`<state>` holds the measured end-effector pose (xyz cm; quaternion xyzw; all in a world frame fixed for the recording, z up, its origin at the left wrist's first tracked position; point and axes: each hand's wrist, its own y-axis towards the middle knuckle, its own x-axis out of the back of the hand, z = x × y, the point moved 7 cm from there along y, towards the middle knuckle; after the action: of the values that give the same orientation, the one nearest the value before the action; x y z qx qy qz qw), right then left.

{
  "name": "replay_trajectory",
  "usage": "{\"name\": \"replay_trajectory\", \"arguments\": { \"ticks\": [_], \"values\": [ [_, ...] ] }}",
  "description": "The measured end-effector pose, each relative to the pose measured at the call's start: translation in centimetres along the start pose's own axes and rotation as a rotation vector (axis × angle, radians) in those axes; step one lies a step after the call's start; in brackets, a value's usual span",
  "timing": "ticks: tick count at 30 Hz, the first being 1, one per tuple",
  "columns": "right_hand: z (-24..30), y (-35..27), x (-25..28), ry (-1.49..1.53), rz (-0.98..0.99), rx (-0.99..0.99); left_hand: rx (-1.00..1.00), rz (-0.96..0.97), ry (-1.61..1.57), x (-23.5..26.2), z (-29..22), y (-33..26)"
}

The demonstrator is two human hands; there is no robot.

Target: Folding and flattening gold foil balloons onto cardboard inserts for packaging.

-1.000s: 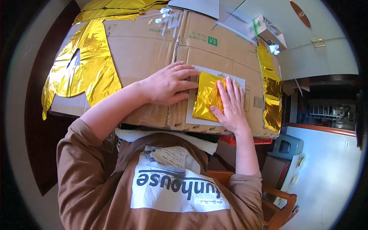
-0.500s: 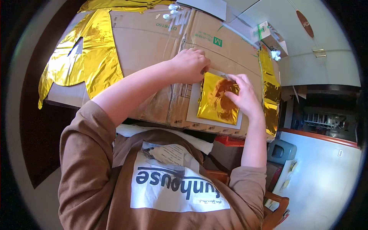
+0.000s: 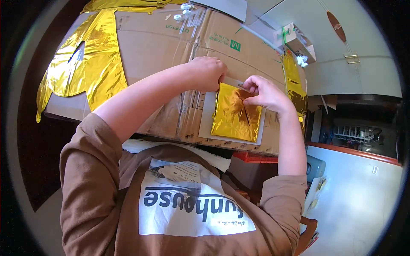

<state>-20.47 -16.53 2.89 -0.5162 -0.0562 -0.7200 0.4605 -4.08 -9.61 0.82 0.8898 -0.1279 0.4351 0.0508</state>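
Note:
A flat gold foil balloon (image 3: pixel 230 121), folded into a rough square, lies on a pale card (image 3: pixel 206 123) near the front of the cardboard. My left hand (image 3: pixel 208 71) is closed at the foil's upper left corner, its fingertips partly hidden behind the knuckles. On the upper right side, the fingers of my right hand (image 3: pixel 268 94) are curled at the far edge, with the thumb pressing into the foil. Creases spread from that thumb. Another flat gold foil balloon (image 3: pixel 102 55) with an opening in it lies spread out at the left.
Flattened brown cardboard (image 3: pixel 149 47) covers the table. Clear straws (image 3: pixel 193 26) and small white rolls (image 3: pixel 186 7) lie at the far side. More gold foil (image 3: pixel 295 81) hangs over the right edge. A white box (image 3: pixel 299 45) stands beyond it, by the pale cabinet (image 3: pixel 358 72).
My right hand's fingers have curled in at the foil's upper edge, and the foil now shows a sharp crease by the thumb. My left hand stays at its corner. The view shifted slightly.

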Motion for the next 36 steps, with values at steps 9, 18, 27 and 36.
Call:
{"name": "replay_trajectory", "arguments": {
  "ticks": [9,18,27,36],
  "values": [
    [0.1,0.7,0.1,-0.142,0.114,-0.004,0.003,0.039,0.043,-0.1,-0.2,0.2],
    [2.5,-1.0,-0.4,-0.396,0.025,0.039,0.025,0.049,0.041,-0.3,-0.1,0.2],
    [1.6,-1.1,-0.9,-0.214,0.097,-0.031,0.018,0.03,0.052,-0.3,-0.1,0.1],
    [1.1,-1.0,-1.8,-0.236,0.165,-0.016,0.001,0.031,-0.028,0.1,-0.7,-0.1]
  ]
}}
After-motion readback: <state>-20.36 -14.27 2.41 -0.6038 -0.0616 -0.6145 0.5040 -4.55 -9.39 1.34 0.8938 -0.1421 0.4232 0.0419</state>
